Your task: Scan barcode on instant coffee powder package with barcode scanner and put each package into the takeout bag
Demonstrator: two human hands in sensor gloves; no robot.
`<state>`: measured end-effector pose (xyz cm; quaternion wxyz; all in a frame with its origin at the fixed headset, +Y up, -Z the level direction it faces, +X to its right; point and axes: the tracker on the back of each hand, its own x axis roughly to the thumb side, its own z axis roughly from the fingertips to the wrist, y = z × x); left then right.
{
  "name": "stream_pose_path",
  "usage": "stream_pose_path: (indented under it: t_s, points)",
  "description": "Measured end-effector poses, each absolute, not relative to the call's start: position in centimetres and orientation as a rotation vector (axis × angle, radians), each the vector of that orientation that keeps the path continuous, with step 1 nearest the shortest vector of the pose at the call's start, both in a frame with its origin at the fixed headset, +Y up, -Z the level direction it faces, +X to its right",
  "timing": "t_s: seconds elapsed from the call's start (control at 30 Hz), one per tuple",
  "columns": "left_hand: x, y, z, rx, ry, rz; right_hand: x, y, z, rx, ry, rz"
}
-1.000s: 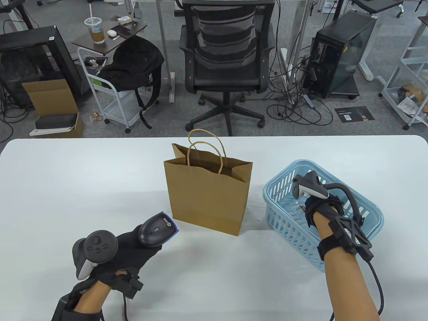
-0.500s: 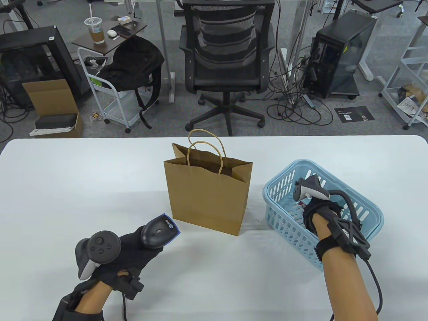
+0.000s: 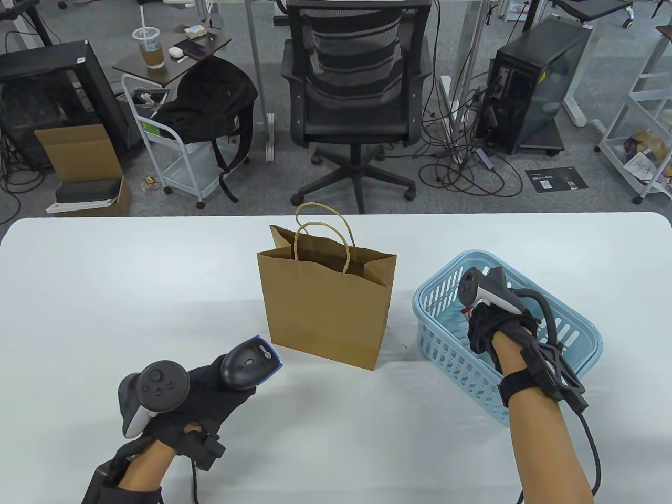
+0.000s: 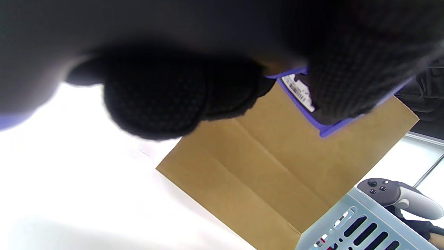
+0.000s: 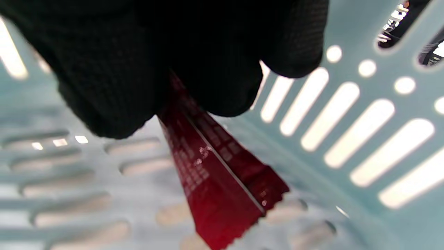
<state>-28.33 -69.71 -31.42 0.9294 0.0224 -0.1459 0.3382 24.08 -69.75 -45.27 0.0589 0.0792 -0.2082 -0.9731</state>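
Right now the right hand [image 3: 485,328] is down inside the light blue plastic basket [image 3: 588,336], its gloved fingers [image 5: 222,83] pinching the top of a dark red coffee sachet [image 5: 222,180] whose lower, serrated end hangs close to the slotted floor; whether it has cleared the floor cannot be told. The left hand [image 3: 210,391] is wrapped around the handle of the barcode scanner [image 3: 247,362], which points up and away toward the brown paper takeout bag [image 3: 325,310] standing between the two hands, open at the top. The step in hand looks like lifting the sachet out to be scanned. Done well, the right hand would raise it straight up past the basket rim, then carry it to the space in front of the scanner head, turning the printed face toward the window; which face carries the barcode is not readable in these views. Holding the sachet by its upper edge leaves that print uncovered, and keeping the foil flat should help the reading. The scanner hand need only stay steady and angle slightly toward the right.
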Motion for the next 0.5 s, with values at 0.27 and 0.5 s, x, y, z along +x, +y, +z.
stream_pose_path:
  t_s: [0.27,0.5]
  points:
    - [-28.3,-69.7,-31.4,0.046,-0.296,0.692,23.1,-65.1,-44.4,0.175,-0.411,-3.149]
    - [-28.6,-69.4,-31.4,0.059,-0.292,0.706,24.7,-62.3,-43.0,0.257,-0.4,-3.296]
